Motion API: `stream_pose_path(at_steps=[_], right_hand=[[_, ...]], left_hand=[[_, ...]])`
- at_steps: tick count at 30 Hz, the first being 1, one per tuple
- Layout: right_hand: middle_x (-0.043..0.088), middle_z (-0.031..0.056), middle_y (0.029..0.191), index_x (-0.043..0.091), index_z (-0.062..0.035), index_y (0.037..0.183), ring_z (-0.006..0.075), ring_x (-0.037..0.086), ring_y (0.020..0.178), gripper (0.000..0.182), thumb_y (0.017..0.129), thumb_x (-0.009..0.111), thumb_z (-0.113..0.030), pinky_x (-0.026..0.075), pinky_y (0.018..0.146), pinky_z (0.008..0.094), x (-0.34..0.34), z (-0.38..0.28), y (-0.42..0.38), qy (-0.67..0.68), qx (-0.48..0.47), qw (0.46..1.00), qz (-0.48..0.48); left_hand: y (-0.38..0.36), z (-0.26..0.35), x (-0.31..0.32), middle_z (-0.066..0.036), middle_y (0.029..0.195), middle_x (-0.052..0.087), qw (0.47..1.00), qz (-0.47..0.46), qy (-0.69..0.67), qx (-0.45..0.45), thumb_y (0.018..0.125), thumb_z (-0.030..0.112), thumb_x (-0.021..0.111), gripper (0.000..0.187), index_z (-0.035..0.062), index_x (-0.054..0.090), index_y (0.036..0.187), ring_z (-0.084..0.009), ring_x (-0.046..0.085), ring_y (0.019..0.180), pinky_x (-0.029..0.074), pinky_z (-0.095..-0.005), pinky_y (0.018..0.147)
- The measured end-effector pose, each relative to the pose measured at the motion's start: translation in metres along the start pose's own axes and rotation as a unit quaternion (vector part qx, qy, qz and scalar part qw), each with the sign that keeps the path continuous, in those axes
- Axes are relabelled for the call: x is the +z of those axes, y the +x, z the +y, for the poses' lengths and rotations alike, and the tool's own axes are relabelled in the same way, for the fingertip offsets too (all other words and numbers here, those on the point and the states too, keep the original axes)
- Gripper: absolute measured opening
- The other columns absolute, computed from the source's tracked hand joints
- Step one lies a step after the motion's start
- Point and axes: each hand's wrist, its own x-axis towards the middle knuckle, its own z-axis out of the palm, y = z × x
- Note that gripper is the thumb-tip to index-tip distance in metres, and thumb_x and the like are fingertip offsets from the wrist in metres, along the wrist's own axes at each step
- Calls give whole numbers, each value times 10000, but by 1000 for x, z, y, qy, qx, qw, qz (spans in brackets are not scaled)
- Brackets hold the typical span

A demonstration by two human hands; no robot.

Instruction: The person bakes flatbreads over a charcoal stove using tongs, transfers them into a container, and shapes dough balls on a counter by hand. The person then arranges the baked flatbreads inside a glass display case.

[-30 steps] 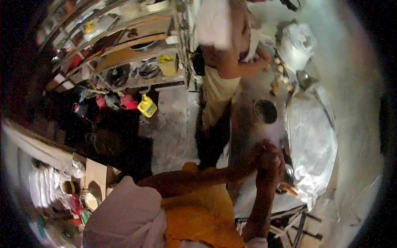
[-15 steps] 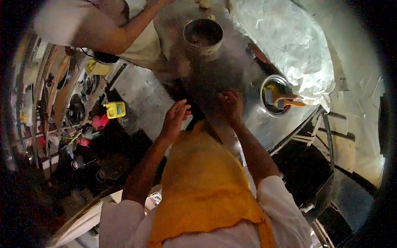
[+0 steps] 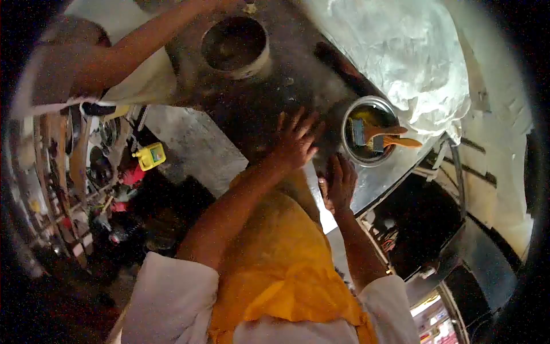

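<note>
My left hand is over the table near its front edge, fingers spread and nothing in them. Whether the fingertips touch the surface is hard to tell. To its right, my right hand rests at the table's edge with fingers stretched out, empty. Just above the right hand stands a round metal bowl holding yellowish liquid. Two brushes with orange-brown wooden handles lie in it; one brush lies across the bowl with its handle over the rim.
A co-worker's arm reaches in at the upper left beside a deep pot. A crumpled whitish sheet covers the upper right. A yellow jug and a cluttered rack are at the left, below table height.
My left hand has moved right over the table and spread its fingers. My right hand has shifted toward the bowl and down to the edge. The view has turned a little.
</note>
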Motion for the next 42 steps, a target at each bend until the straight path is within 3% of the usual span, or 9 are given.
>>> stream_pose_path(at_steps=[15,17,21,25,28,32,34,38,42], right_hand=[[497,180,1382,530,-55,1329,396,467,1242,574,944,558,-479,339,1053,539,4,11,-14,-5,37,999,-3],[485,161,1403,538,-76,1326,392,447,1266,551,921,601,-444,337,1060,534,1,6,-15,-56,42,996,-47],[465,137,1427,523,-100,1353,380,425,1287,533,894,637,-344,341,1059,527,7,9,-17,-14,51,998,-16],[474,137,1419,519,-108,1364,379,432,1281,542,885,645,-330,340,1062,525,2,3,-13,-40,48,998,-18],[493,137,1401,521,-113,1366,381,445,1268,547,881,647,-332,337,1066,525,2,2,-7,-17,57,998,-22],[517,144,1368,517,-109,1374,382,461,1248,560,877,647,-331,340,1070,521,-3,-3,0,-52,49,996,-53],[518,155,1363,514,-91,1373,387,461,1245,551,890,627,-331,337,1077,518,31,17,-26,-34,82,996,-20],[483,152,1406,502,-102,1384,384,433,1275,539,907,601,-335,326,1087,519,16,10,-15,-73,40,996,-44],[466,148,1425,483,-118,1410,389,412,1296,546,922,579,-346,294,1105,522,13,-1,-6,-49,159,977,-134]], left_hand=[[26,-18,-9,-93,1489,437,987,-109,-53,-102,952,318,552,434,136,558,1346,-342,353,1396,210,-585,1145],[44,-28,-42,-124,1374,553,793,30,-554,-250,974,260,500,415,95,542,1353,-327,463,1319,296,-454,1142],[28,-14,-65,-122,1271,608,958,-104,-260,-68,914,191,594,475,62,516,1364,-331,552,1184,414,-426,1035],[-47,-30,-23,-91,1293,562,984,-98,49,141,829,259,720,626,87,492,1385,-340,495,1230,432,-484,993],[-85,-32,-29,-95,1319,521,999,-3,-19,-30,793,274,763,679,100,482,1386,-334,476,1233,435,-511,979],[-60,-45,-6,-125,1318,506,990,104,-59,74,807,228,757,646,90,490,1379,-334,489,1199,436,-485,993],[-48,-73,42,-129,1352,484,982,34,-159,98,838,154,721,582,84,499,1371,-341,489,1196,439,-454,1007],[35,-37,-61,-134,1355,489,986,133,-53,83,848,139,703,553,80,510,1363,-337,494,1193,441,-436,1016],[22,-66,-41,-142,1362,496,987,141,28,65,887,176,670,511,90,512,1365,-322,477,1241,428,-447,1035]])
